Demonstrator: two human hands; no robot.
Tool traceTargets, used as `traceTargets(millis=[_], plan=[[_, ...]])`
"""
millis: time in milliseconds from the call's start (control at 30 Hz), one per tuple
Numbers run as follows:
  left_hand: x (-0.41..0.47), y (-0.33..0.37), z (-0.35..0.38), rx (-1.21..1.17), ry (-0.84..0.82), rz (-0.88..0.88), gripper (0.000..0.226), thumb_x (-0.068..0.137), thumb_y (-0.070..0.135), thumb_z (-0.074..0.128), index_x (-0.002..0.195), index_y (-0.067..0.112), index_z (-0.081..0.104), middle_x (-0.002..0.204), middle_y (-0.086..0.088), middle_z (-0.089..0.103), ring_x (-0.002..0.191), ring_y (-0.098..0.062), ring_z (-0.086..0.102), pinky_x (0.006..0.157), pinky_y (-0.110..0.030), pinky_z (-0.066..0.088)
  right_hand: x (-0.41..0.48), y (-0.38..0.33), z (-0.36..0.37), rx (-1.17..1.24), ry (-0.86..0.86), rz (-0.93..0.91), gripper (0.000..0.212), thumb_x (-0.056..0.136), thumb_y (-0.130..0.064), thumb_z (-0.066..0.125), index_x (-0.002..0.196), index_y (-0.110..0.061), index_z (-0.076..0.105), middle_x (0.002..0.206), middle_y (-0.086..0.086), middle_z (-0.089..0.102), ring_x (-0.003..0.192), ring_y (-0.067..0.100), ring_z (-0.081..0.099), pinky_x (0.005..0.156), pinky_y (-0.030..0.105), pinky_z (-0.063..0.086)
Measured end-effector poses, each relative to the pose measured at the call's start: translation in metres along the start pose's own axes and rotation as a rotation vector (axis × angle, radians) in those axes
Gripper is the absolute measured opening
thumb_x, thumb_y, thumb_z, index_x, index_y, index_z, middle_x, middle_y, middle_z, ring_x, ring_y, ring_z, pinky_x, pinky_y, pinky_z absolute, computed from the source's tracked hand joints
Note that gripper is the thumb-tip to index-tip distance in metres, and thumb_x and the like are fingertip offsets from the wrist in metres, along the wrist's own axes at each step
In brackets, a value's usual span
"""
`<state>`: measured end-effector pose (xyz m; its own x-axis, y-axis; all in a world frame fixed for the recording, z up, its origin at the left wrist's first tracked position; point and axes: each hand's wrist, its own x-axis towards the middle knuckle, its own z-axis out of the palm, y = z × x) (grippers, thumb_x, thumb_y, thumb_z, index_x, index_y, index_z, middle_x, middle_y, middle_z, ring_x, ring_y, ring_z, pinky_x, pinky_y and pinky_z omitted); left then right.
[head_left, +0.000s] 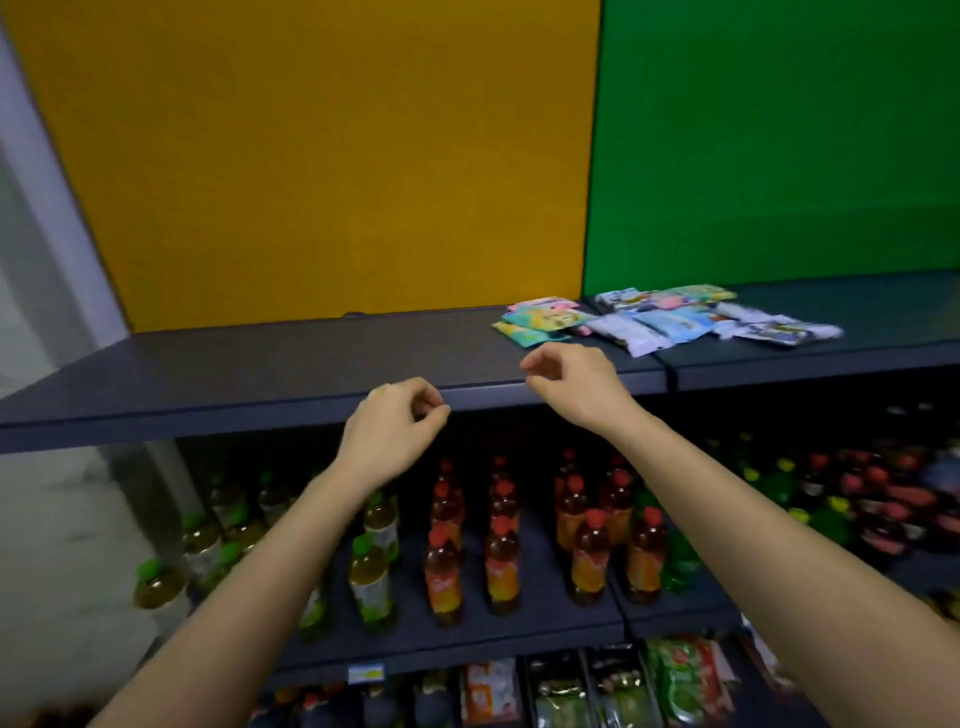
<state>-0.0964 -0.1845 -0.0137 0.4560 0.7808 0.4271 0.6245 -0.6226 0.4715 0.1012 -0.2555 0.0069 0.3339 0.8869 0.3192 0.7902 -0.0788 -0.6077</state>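
While both hands hover at the front edge of the top shelf (260, 369), the fingers of the left hand (395, 423) and right hand (576, 384) are loosely curled and hold nothing. The snack packets (649, 325) lie flat on the shelf, just beyond the right hand.

From here, the top shelf (260, 374) runs across in front of me, with the wall (337, 156) behind it. Packets (649, 322) lie in a heap on its right part. My right hand (571, 384) is over the front edge, just before the packets. My left hand (395, 421) is left of it, in front of the edge. Bottles (498, 545) stand in rows on the lower shelf (540, 618), and bags (680, 675) sit beneath that.
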Motion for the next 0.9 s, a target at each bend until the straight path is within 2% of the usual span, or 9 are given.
traceTargets(millis=[200, 333, 500, 567, 633, 700, 733, 800, 900], plan=[[0.062, 0.057, 0.073, -0.066, -0.047, -0.008, 0.016, 0.087, 0.032, 0.058, 0.095, 0.02, 0.065, 0.092, 0.003, 0.067, 0.094, -0.019, 0.061, 0.082, -0.034, 0.049, 0.03, 0.082, -0.055, -0.083, 0.043, 0.106, 0.021, 0.089, -0.021, 0.056, 0.108, -0.02, 0.066, 0.113, 0.001, 0.067, 0.106, 0.019, 0.06, 0.091, 0.03, 0.046], [0.111, 0.079, 0.112, -0.073, -0.004, -0.121, 0.018, 0.087, 0.029, 0.058, 0.099, 0.017, 0.064, 0.087, 0.005, 0.062, 0.096, -0.022, 0.06, 0.081, -0.033, 0.046, 0.075, 0.13, -0.072, -0.147, 0.008, 0.14, 0.026, 0.091, -0.026, 0.054, 0.113, -0.017, 0.063, 0.119, 0.004, 0.065, 0.109, 0.024, 0.058, 0.093, 0.036, 0.047], [0.173, 0.083, 0.141, -0.064, 0.089, -0.326, 0.029, 0.088, 0.034, 0.054, 0.104, 0.011, 0.063, 0.111, -0.009, 0.063, 0.105, -0.029, 0.056, 0.083, -0.033, 0.042, 0.13, 0.169, -0.078, -0.23, -0.038, 0.106, 0.036, 0.093, -0.031, 0.051, 0.118, -0.007, 0.059, 0.121, 0.012, 0.061, 0.111, 0.03, 0.055, 0.092, 0.036, 0.045], [0.192, 0.08, 0.15, -0.053, 0.065, -0.412, 0.041, 0.091, 0.04, 0.05, 0.111, 0.006, 0.061, 0.119, -0.014, 0.06, 0.111, -0.032, 0.053, 0.087, -0.035, 0.042, 0.146, 0.177, -0.075, -0.278, -0.069, 0.099, 0.036, 0.092, -0.04, 0.05, 0.1, -0.006, 0.059, 0.106, 0.015, 0.059, 0.098, 0.029, 0.054, 0.078, 0.034, 0.044], [0.211, 0.075, 0.157, -0.042, 0.014, -0.489, 0.057, 0.091, 0.05, 0.043, 0.117, 0.002, 0.058, 0.124, -0.017, 0.056, 0.113, -0.034, 0.052, 0.09, -0.037, 0.042, 0.16, 0.181, -0.071, -0.357, -0.103, 0.111, 0.044, 0.087, -0.054, 0.05, 0.073, -0.013, 0.045, 0.092, 0.01, 0.048, 0.087, 0.025, 0.048, 0.062, 0.032, 0.036], [0.227, 0.073, 0.161, -0.03, -0.033, -0.565, 0.071, 0.089, 0.061, 0.036, 0.125, 0.003, 0.053, 0.131, -0.018, 0.052, 0.117, -0.034, 0.05, 0.093, -0.039, 0.041, 0.171, 0.179, -0.067, -0.424, -0.148, 0.123, 0.058, 0.079, -0.068, 0.051, 0.06, -0.018, 0.027, 0.09, 0.007, 0.044, 0.094, 0.028, 0.053, 0.062, 0.03, 0.036], [0.234, 0.073, 0.162, -0.023, -0.053, -0.595, 0.077, 0.087, 0.066, 0.034, 0.13, 0.004, 0.049, 0.136, -0.017, 0.048, 0.121, -0.034, 0.048, 0.096, -0.04, 0.04, 0.176, 0.178, -0.066, -0.465, -0.176, 0.127, 0.061, 0.075, -0.072, 0.052, 0.06, -0.018, 0.027, 0.09, 0.008, 0.045, 0.1, 0.029, 0.055, 0.066, 0.03, 0.037], [0.245, 0.077, 0.163, -0.011, -0.089, -0.643, 0.09, 0.081, 0.075, 0.034, 0.138, 0.006, 0.04, 0.145, -0.016, 0.037, 0.129, -0.033, 0.042, 0.101, -0.041, 0.037, 0.188, 0.176, -0.061, -0.543, -0.241, 0.127, 0.063, 0.071, -0.076, 0.053, 0.068, -0.014, 0.043, 0.096, 0.01, 0.054, 0.106, 0.029, 0.056, 0.07, 0.03, 0.04], [0.262, 0.085, 0.164, 0.048, -0.149, -0.663, 0.106, 0.065, 0.082, 0.05, 0.139, 0.008, 0.037, 0.147, -0.014, 0.033, 0.132, -0.031, 0.038, 0.102, -0.042, 0.037, 0.198, 0.172, -0.059, -0.599, -0.29, 0.115, 0.067, 0.078, -0.069, 0.052, 0.11, -0.01, 0.056, 0.118, 0.01, 0.057, 0.11, 0.028, 0.055, 0.074, 0.03, 0.04]])
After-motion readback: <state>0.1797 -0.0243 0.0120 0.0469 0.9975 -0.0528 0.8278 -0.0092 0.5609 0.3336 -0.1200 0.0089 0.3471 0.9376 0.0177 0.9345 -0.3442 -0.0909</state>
